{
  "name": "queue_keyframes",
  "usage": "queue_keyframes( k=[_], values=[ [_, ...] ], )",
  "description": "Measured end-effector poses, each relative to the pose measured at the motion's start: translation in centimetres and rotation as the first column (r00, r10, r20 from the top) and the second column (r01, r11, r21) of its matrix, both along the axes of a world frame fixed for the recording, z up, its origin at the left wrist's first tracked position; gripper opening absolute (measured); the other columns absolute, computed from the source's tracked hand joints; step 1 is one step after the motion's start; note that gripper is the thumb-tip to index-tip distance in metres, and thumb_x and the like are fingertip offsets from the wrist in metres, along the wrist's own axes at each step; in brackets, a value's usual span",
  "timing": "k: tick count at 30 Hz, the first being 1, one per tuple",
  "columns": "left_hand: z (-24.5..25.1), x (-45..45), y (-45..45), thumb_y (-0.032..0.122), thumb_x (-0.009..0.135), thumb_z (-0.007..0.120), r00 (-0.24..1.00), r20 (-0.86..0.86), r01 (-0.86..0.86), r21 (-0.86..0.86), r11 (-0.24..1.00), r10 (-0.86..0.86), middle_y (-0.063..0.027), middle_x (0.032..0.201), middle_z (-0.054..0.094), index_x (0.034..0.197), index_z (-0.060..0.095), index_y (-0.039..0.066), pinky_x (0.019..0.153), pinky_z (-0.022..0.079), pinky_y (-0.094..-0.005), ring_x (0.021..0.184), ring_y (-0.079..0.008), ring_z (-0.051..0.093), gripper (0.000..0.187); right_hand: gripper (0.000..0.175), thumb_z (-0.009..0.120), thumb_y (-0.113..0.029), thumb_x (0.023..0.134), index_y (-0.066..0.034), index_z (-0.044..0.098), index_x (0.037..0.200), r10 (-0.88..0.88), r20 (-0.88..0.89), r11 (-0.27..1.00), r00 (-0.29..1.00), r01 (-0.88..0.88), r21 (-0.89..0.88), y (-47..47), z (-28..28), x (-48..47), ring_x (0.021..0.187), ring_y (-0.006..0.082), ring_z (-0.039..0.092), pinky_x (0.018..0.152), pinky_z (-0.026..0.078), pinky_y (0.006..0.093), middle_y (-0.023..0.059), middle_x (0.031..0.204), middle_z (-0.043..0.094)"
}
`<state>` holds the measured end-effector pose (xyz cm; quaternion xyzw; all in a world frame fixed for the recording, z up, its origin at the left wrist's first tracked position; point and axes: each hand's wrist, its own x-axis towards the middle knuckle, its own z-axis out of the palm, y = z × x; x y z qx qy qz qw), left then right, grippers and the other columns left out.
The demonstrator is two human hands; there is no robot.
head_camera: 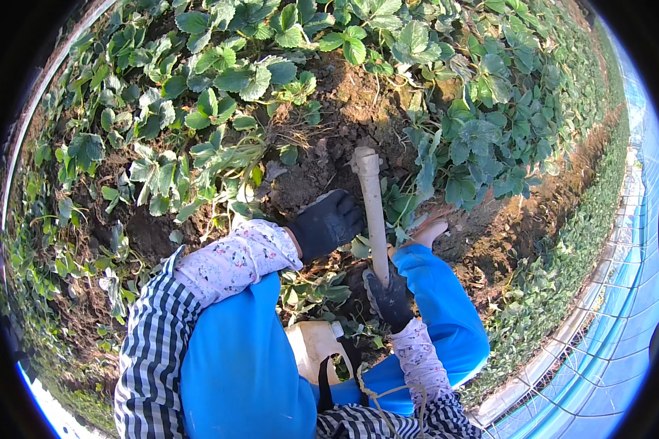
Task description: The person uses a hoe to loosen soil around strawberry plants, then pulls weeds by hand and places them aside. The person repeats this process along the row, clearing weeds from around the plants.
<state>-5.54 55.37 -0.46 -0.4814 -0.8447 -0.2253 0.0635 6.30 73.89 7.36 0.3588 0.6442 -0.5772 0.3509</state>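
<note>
My right hand (388, 299), in a dark work glove, is wrapped around the lower end of a pale handle (374, 214). The handle belongs to a hand tool, probably a small hoe, and its far end (365, 153) is over the dug soil; any blade there is hidden. Just left of the handle, my left hand (329, 222), also gloved, rests low over the dirt with fingers curled. Its palm is turned away, so whatever may be in it is hidden. An uprooted-looking strawberry plant (258, 148) with dry roots lies beyond the left hand on loose brown soil (307, 186).
Dense strawberry plants (417, 44) surround the bare patch. Between my blue-trousered legs is a cream plastic container (313, 343) with a black strap (325, 384) and a thin rope (384, 392). A bare foot (431, 231) is on the soil at right. Blue sheeting (631, 307) with netting borders the right side.
</note>
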Motion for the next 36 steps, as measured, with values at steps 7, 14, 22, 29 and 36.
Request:
queue_keyframes(
  k=[7, 14, 22, 29, 36],
  values=[
    [-1.1, 0.6, 0.0, 0.016, 0.070, 0.056, 0.998, -0.062, -0.023, -0.023, 0.999, 0.022, -0.0043, 0.073, 0.045, 0.076, 0.050, 0.011, 0.073, 0.040, -0.0338, 0.076, -0.0211, 0.049, 0.010, 0.019, 0.064, -0.015, 0.082, -0.0040, 0.058, 0.097, 0.050, -0.610, 0.995, 0.791, -0.092, -0.037, 0.4, 11.1, -7.0, 0.051, 0.0103, 0.050, 0.046, 0.040, 0.0257, 0.0021, 0.064, 0.055],
    [-2.2, 1.1, 0.6, 0.015, 0.075, 0.053, 0.988, 0.028, -0.150, 0.026, 0.988, 0.149, -0.0045, 0.075, 0.046, 0.079, 0.049, 0.012, 0.075, 0.040, -0.0335, 0.077, -0.0215, 0.050, 0.007, 0.039, 0.046, -0.041, 0.091, -0.0110, 0.051, 0.116, -0.256, -0.673, 0.897, 0.694, -0.089, -0.432, -1.0, 11.0, -12.2, 0.075, 0.0189, 0.057, 0.069, 0.047, 0.0361, 0.0055, 0.083, 0.062],
    [-1.8, 0.4, -0.8, 0.014, 0.078, 0.053, 0.999, -0.034, -0.022, -0.035, 0.999, 0.021, -0.0074, 0.090, 0.055, 0.093, 0.054, 0.008, 0.082, 0.043, -0.0351, 0.091, -0.0246, 0.054, 0.017, 0.018, 0.067, -0.021, 0.084, -0.0091, 0.056, 0.090, 0.202, 0.186, 0.979, 0.962, -0.205, -0.001, 3.8, 0.2, -1.9, 0.046, 0.0061, 0.043, 0.042, 0.034, 0.0223, -0.0040, 0.058, 0.049],
    [-0.6, 0.5, -1.2, 0.012, 0.075, 0.053, 0.993, 0.113, -0.038, 0.040, 0.998, 0.033, -0.0077, 0.084, 0.055, 0.083, 0.055, 0.006, 0.082, 0.044, -0.0357, 0.087, -0.0249, 0.054, 0.010, 0.015, 0.063, -0.019, 0.086, -0.0086, 0.052, 0.087, 0.074, 0.181, 0.997, 0.981, -0.075, 0.002, -1.4, 3.8, -3.5, 0.046, 0.0050, 0.042, 0.042, 0.033, 0.0224, -0.0033, 0.059, 0.047],
    [-0.2, 0.3, -1.6, 0.011, 0.076, 0.052, 0.987, 0.154, -0.044, -0.076, 0.996, 0.055, -0.0097, 0.095, 0.056, 0.089, 0.053, 0.005, 0.089, 0.044, -0.0336, 0.096, -0.0241, 0.055, 0.015, 0.022, 0.062, -0.013, 0.086, -0.0051, 0.055, 0.104, 0.394, -0.091, 0.912, 0.915, -0.377, 0.160, -1.1, 3.2, -2.1, 0.051, 0.0059, 0.046, 0.044, 0.035, 0.0219, -0.0009, 0.065, 0.052]
  ],
)
